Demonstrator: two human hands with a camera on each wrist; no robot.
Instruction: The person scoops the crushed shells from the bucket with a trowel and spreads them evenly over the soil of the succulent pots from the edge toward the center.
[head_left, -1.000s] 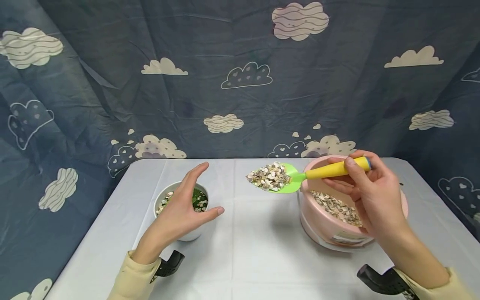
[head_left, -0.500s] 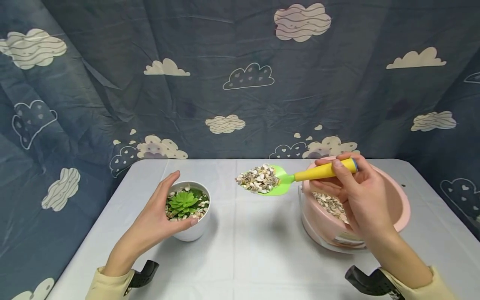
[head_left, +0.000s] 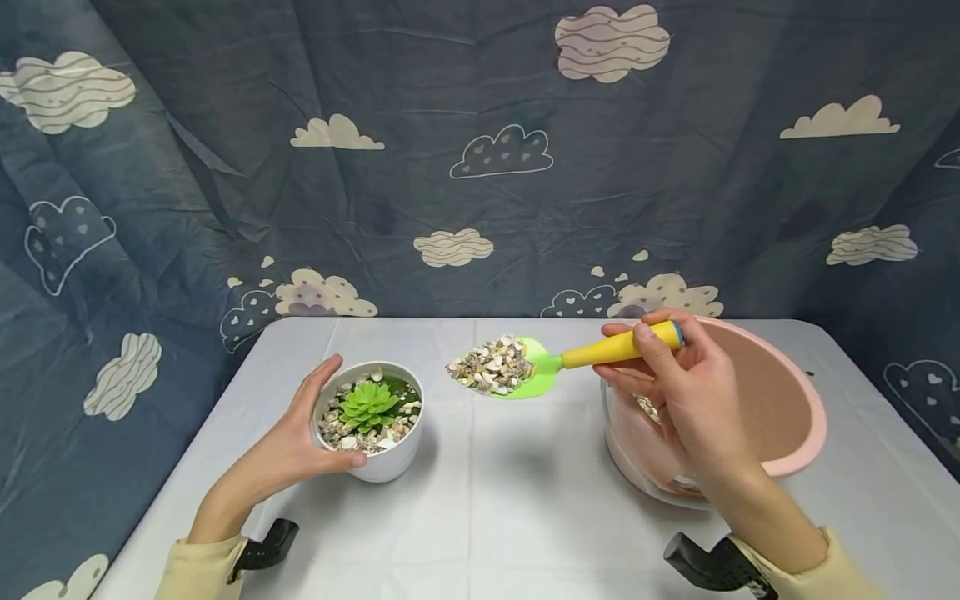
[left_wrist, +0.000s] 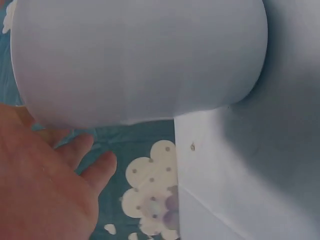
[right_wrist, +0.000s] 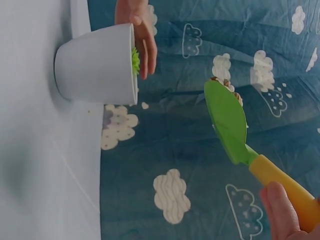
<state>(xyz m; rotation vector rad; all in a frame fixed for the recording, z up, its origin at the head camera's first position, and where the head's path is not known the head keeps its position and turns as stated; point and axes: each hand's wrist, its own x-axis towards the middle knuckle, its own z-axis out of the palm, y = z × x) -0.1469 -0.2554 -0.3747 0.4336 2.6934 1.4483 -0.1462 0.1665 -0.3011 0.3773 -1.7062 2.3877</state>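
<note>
My right hand (head_left: 693, 408) grips the yellow handle of a small green-bladed hand trowel (head_left: 542, 371). A heap of pale gravel chips (head_left: 491, 367) sits on the blade, which points left between the pot and the bucket. In the right wrist view the trowel (right_wrist: 227, 120) shows its green underside. On the left stands a white flowerpot (head_left: 390, 468) with a green succulent (head_left: 367, 406) set in similar chips. My left hand (head_left: 281, 454) curves loosely about the pot's left side, thumb by the front rim. The left wrist view shows its fingers spread beside the pot wall (left_wrist: 140, 65).
A pink bucket (head_left: 810, 417) stands at the right, partly behind my right hand, with some chips visible inside. White cloth covers the table (head_left: 465, 517). A dark curtain with cloud prints (head_left: 480, 208) hangs behind its back edge.
My left hand has moved left and down from over the pot to its side, uncovering the succulent. My right hand has carried the loaded trowel left, away from the bucket.
</note>
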